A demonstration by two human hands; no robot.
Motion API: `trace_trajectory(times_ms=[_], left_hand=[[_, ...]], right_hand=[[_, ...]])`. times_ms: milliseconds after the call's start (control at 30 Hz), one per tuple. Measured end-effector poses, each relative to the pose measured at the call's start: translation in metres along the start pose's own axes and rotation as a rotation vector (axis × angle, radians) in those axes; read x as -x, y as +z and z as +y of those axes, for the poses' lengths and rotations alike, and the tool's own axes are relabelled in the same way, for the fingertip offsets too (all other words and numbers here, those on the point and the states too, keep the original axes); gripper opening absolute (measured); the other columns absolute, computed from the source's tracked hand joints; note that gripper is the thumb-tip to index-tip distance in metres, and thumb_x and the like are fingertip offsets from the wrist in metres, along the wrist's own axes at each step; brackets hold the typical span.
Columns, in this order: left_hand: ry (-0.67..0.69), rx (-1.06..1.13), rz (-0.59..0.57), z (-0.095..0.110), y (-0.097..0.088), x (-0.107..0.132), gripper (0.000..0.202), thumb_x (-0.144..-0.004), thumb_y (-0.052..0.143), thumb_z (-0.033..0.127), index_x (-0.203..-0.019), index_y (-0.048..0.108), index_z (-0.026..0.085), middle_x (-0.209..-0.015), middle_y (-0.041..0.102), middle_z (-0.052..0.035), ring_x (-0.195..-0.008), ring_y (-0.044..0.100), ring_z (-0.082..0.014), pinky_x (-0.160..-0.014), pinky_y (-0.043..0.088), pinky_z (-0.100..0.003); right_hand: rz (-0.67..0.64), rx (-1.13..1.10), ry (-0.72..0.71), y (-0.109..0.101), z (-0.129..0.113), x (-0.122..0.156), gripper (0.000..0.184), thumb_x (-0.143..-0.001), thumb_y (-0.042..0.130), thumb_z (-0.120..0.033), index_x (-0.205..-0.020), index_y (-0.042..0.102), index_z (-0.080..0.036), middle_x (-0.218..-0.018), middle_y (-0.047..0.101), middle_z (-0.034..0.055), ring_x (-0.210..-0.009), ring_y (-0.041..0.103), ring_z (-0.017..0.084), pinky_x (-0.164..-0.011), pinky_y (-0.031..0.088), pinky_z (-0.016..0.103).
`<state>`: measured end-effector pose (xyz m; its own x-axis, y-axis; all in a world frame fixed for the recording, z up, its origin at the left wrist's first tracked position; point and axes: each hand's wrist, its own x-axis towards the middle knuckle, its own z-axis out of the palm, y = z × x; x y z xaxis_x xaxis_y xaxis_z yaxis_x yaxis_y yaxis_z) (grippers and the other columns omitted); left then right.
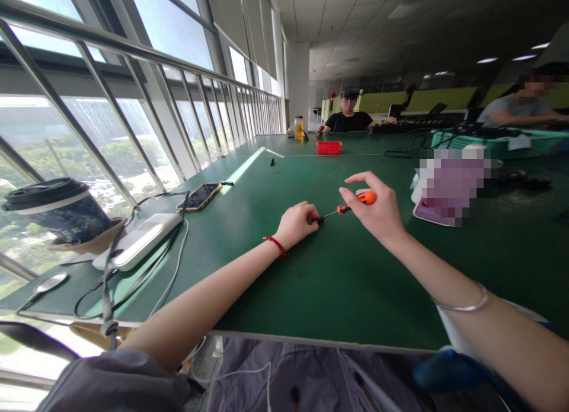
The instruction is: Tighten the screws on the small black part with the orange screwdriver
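My left hand (pixel 297 222) rests on the green table (pixel 338 281), curled into a fist round a small dark part that I cannot make out. My right hand (pixel 376 207) grips the orange handle of a small screwdriver (pixel 351 204), with thumb and index finger partly spread above it. The screwdriver's thin shaft points left and its tip meets the dark part at my left fist. A red string is tied at my left wrist and a silver bangle sits on my right forearm.
At the left lie a phone (pixel 201 195), a white power bank (pixel 142 239) with cables, and a lidded paper cup (pixel 62 213). A red tray (pixel 329 147) and a jar (pixel 299 128) stand farther back. Two people sit at the far side; a green basket (pixel 498 142) is at the right.
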<state>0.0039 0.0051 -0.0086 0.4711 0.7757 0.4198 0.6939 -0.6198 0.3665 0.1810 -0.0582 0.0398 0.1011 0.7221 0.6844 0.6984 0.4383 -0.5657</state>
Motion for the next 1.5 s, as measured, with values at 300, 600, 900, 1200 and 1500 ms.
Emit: trace_trajectory(times_ms=[300,600,900,1200,1500], left_hand=[[0.006,0.037,-0.004,-0.0054,0.0016,-0.0005,0.013,-0.068,0.060,0.016,-0.079,0.066,0.018,-0.081,0.060,-0.0009,-0.072,0.057,-0.0136,-0.066,0.047,-0.024],[0.003,0.036,-0.010,-0.0049,0.0012,-0.0011,0.011,-0.068,0.060,0.015,-0.077,0.066,0.018,-0.082,0.060,-0.0011,-0.071,0.057,-0.0132,-0.067,0.048,-0.024],[0.018,0.036,-0.010,-0.0065,0.0017,-0.0013,0.011,-0.069,0.059,0.016,-0.078,0.066,0.018,-0.082,0.060,-0.0013,-0.071,0.057,-0.0133,-0.066,0.047,-0.024],[0.007,0.025,-0.027,-0.0056,0.0003,-0.0016,0.012,-0.069,0.060,0.017,-0.079,0.066,0.019,-0.083,0.060,-0.0011,-0.073,0.058,-0.0136,-0.067,0.048,-0.024],[0.029,0.037,-0.013,-0.0086,0.0015,-0.0023,0.011,-0.069,0.060,0.017,-0.078,0.066,0.018,-0.082,0.060,-0.0009,-0.071,0.057,-0.0132,-0.066,0.047,-0.024]], right_hand=[[0.073,-0.043,-0.075,0.0031,0.0046,-0.0013,0.048,-0.070,0.063,-0.038,-0.113,0.047,-0.022,-0.075,0.056,-0.0020,-0.060,0.054,0.015,-0.056,0.041,0.028],[-0.025,-0.036,-0.042,-0.0001,0.0005,-0.0006,0.023,-0.078,0.057,-0.043,-0.086,0.059,-0.022,-0.056,0.052,-0.0032,-0.050,0.050,0.013,-0.055,0.038,0.026],[0.029,-0.012,-0.022,0.0010,0.0026,-0.0015,0.037,-0.075,0.059,-0.045,-0.103,0.054,-0.022,-0.060,0.051,-0.0042,-0.057,0.054,0.016,-0.058,0.041,0.028],[0.031,-0.067,-0.118,0.0020,0.0013,-0.0006,0.038,-0.073,0.059,-0.036,-0.107,0.053,-0.022,-0.073,0.057,-0.0014,-0.059,0.054,0.014,-0.056,0.041,0.027],[-0.021,-0.003,-0.057,-0.0005,0.0007,-0.0005,0.023,-0.078,0.055,-0.045,-0.079,0.060,-0.022,-0.054,0.051,-0.0022,-0.054,0.052,0.015,-0.058,0.040,0.028]])
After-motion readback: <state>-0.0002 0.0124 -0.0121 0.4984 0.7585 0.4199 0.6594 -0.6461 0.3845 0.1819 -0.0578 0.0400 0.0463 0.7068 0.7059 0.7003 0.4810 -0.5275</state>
